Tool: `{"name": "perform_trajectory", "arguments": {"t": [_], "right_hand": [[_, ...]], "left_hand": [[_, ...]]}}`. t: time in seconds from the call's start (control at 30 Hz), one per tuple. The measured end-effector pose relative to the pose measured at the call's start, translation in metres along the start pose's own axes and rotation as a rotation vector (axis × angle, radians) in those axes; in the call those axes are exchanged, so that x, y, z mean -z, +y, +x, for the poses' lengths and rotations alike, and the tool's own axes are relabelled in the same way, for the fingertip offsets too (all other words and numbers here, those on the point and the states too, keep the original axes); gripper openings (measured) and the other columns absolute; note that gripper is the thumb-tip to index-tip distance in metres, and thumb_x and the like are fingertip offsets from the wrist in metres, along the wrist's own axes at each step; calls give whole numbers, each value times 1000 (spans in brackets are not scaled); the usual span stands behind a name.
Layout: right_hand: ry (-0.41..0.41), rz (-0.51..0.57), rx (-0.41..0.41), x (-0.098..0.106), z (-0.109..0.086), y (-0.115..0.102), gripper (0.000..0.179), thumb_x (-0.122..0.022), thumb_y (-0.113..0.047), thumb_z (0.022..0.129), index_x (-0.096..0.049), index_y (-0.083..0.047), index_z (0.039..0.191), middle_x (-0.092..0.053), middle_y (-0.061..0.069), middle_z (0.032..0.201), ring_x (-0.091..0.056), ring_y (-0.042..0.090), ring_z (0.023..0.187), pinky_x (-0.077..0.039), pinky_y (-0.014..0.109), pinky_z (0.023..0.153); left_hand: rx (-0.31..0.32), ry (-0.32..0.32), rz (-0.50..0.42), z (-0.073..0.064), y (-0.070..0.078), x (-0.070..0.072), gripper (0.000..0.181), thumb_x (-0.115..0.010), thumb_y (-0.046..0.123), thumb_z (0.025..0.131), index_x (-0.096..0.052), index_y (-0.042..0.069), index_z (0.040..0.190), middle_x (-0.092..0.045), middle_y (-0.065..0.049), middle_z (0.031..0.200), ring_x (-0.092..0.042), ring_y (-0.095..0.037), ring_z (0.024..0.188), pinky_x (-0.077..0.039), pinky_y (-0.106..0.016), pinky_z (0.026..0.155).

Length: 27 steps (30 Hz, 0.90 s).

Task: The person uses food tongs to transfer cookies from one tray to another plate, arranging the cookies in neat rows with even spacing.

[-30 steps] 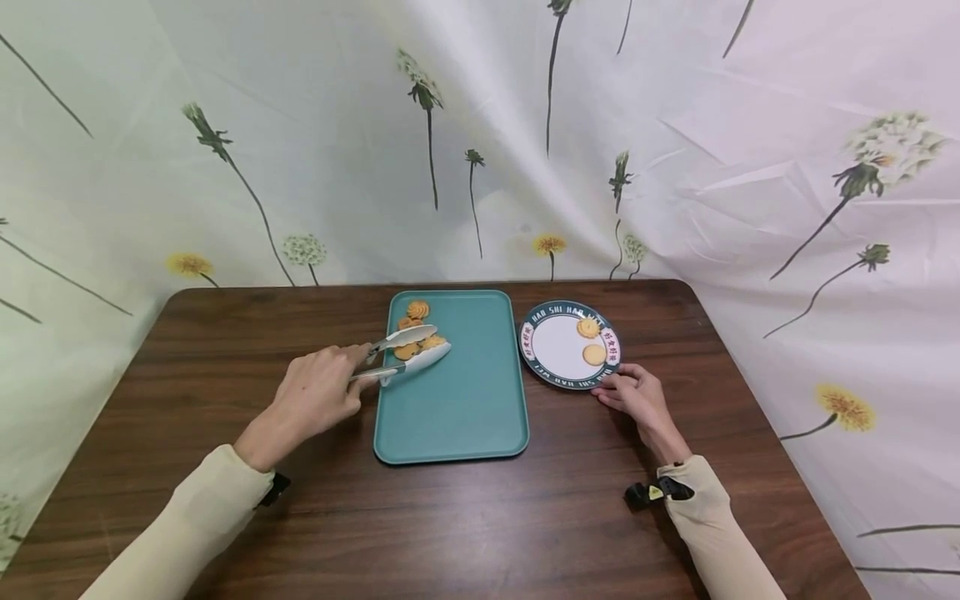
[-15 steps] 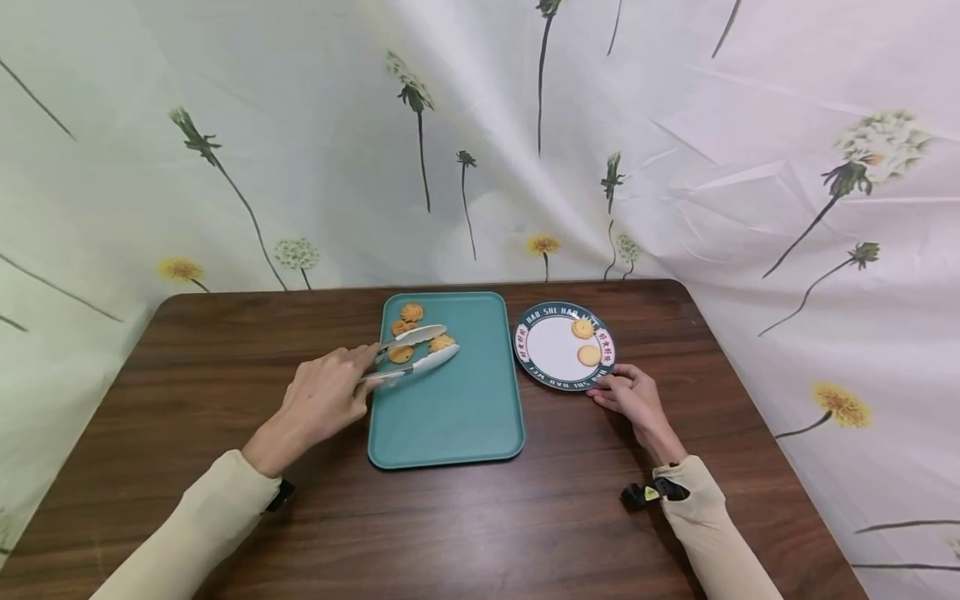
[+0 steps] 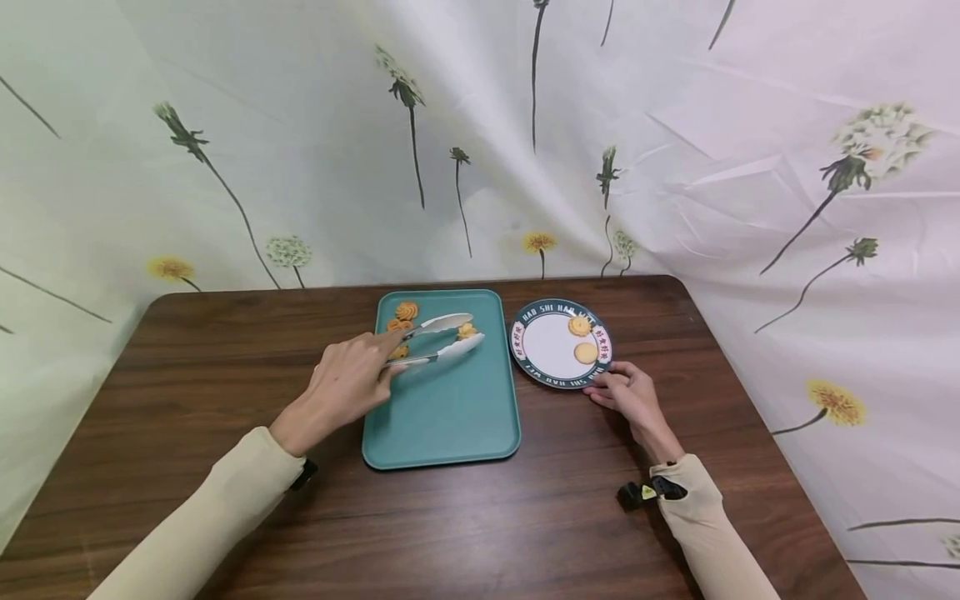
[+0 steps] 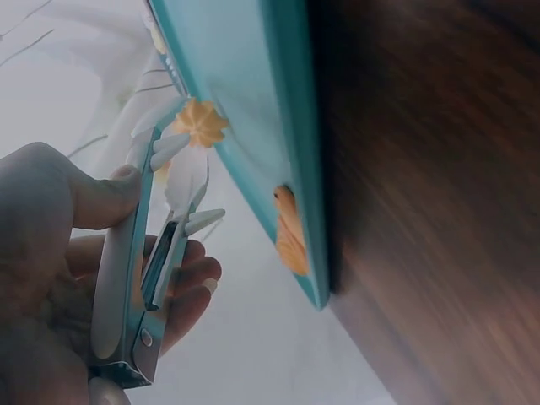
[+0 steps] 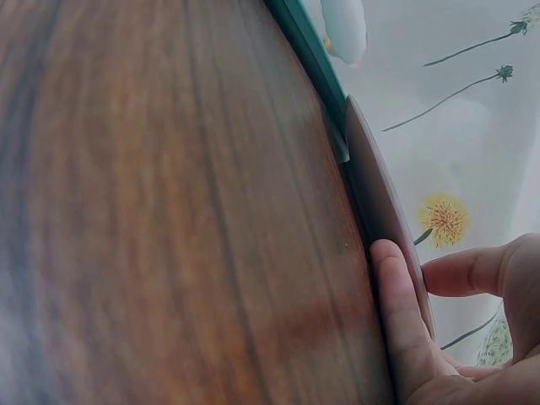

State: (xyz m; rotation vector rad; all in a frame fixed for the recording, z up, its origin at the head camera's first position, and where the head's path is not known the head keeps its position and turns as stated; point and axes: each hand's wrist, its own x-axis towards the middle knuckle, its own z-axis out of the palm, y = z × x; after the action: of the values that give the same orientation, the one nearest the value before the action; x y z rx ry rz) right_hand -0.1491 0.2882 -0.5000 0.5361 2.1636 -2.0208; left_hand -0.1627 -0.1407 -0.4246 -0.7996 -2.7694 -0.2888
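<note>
Over the tray (image 3: 442, 417), tongs (image 3: 448, 322): long axis runs left to right across the tray's far half, slanting slightly away from the person; the pale tips point right, toward the plate (image 3: 551, 348), with a gap between them.
Between the tips: a star-shaped cookie (image 3: 467, 331); whether it is lifted off the tray I cannot tell.
Left hand (image 3: 347, 379): holding the tongs, knuckles up, at the tray's left edge.
Right hand (image 3: 628, 398): pinching the plate's near right rim.
Tray contents: near the far left corner, a swirled cookie (image 3: 407, 311), a browned cookie (image 3: 399, 325) just nearer the person, and a third cookie (image 3: 400, 352) partly covered by the tongs.
Plate contents: a ridged cookie (image 3: 579, 326) and a smooth cookie (image 3: 586, 353), both on the right side; the plate stands just beside the tray's right edge, on the wooden table (image 3: 480, 525).
Only from the left wrist: the hinged end of the tongs, mostly hidden by the hand in the head view, with the thumb on one arm and fingers against the other.
Only from the right wrist: the plate nearly edge-on, thumb on one face, a finger on the other.
Only from the head: the lettering round the plate's rim.
</note>
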Motion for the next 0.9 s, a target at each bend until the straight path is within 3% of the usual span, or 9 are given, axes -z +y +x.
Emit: {"name": "perform_trajectory", "arguments": {"t": [0.1,0.4,0.67,0.9], "right_hand": [[4,-3,-3,0,1,1,44,-57,-7,102,-41,7,140,-76,0,92,-76,7,77,-62,22,76],[-2,7,0,1,1,1,42,-56,-6,102,-41,6,139,-75,-4,88,-76,6,77,-62,22,76],[-15,7,6,-1,-2,2,44,-57,-7,102,-40,7,141,-76,-2,90,-76,7,78,-62,22,76],[10,-15,6,0,0,3,42,-58,-7,101,-42,6,139,-76,-4,89,-76,6,76,-62,23,76]], "left_hand": [[-4,3,-9,5,2,-1,53,-76,22,95,-62,7,144,-77,-14,101,-52,-15,58,-29,-25,41],[-7,-23,-22,13,6,-12,51,-77,21,94,-64,4,141,-76,-13,94,-53,-15,58,-32,-26,42],[24,-65,-15,9,5,-15,56,-77,24,94,-62,4,144,-74,-12,90,-50,-13,56,-32,-26,43],[28,-76,-31,9,6,-14,44,-76,25,96,-67,7,134,-67,-6,74,-45,-12,52,-31,-27,42]]}}
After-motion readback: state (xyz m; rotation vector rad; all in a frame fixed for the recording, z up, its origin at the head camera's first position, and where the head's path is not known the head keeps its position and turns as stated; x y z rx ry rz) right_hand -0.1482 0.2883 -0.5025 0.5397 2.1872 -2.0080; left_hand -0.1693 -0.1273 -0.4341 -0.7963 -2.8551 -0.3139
